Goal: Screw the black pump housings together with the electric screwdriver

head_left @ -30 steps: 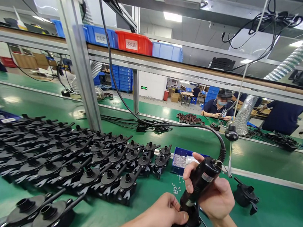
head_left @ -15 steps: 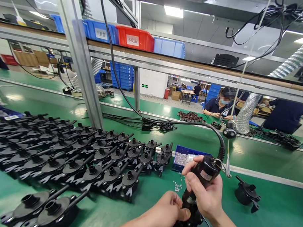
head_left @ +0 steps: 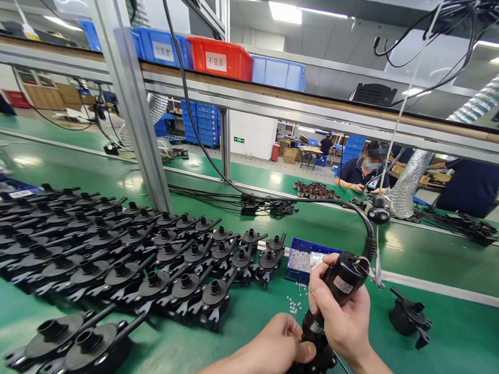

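Note:
My right hand [head_left: 349,321] is wrapped around a black electric screwdriver [head_left: 346,275], its cable end tilted up and to the right. The driver's lower end points down at a black plastic housing [head_left: 323,364] at the bottom of the view. My left hand [head_left: 279,344] pinches that housing from the left, thumb close to the driver's tip. The tip and most of the housing are hidden behind my hands. Small nuts [head_left: 294,304] lie scattered on the green bench just beyond my hands, beside a blue bin [head_left: 299,260] of small metal parts.
Rows of similar black housings [head_left: 152,283] cover the left side of the bench. A single housing [head_left: 410,315] lies to the right. A metal post [head_left: 135,120] rises at the back left. The driver's cable [head_left: 363,218] arcs overhead. Across the bench sits a co-worker [head_left: 361,172].
My right fingers have closed more tightly around the screwdriver. The view has shifted slightly; my left hand stays on the housing.

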### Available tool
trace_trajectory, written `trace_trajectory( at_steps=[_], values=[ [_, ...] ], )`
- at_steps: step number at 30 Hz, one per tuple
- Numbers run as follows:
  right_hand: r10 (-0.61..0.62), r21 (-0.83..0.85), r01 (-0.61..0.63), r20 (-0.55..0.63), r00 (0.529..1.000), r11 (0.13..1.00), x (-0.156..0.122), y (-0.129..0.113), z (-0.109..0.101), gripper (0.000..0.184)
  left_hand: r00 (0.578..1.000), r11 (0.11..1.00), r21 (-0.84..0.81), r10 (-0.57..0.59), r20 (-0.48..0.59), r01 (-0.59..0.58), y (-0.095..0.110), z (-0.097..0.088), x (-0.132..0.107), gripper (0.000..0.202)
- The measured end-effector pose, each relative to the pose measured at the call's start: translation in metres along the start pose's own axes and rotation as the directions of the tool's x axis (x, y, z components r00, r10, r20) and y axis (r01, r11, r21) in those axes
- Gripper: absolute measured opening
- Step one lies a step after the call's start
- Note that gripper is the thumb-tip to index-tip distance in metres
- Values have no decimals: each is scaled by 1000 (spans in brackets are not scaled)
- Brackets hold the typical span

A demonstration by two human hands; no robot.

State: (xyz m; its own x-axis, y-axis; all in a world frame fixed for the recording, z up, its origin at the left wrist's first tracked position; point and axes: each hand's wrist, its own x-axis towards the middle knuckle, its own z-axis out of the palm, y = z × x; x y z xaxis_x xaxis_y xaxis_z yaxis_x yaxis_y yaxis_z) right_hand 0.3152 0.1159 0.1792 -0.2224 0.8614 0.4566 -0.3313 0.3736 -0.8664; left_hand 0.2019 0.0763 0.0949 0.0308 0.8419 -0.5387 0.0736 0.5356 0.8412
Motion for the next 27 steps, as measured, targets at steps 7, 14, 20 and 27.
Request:
trace_trajectory(
  at_steps=[7,14,20,27],
  values=[
    [-28,-13,28,13,1000,1000,2,6,-4,25,999,998,-46,43,2,-43,-7,1,4,33],
    [-34,-261,11,-85,996,965,3,-5,-14,31,870,870,-3,493,-2,-493,-9,-29,24,18],
    [3,-598,6,14,1000,802,5,-26,-29,33,732,511,725,681,-13,-463,-18,-42,36,38],
    [52,-608,-21,34,998,794,3,-39,-19,24,801,351,890,598,28,-293,-33,-41,49,38]
  ],
)
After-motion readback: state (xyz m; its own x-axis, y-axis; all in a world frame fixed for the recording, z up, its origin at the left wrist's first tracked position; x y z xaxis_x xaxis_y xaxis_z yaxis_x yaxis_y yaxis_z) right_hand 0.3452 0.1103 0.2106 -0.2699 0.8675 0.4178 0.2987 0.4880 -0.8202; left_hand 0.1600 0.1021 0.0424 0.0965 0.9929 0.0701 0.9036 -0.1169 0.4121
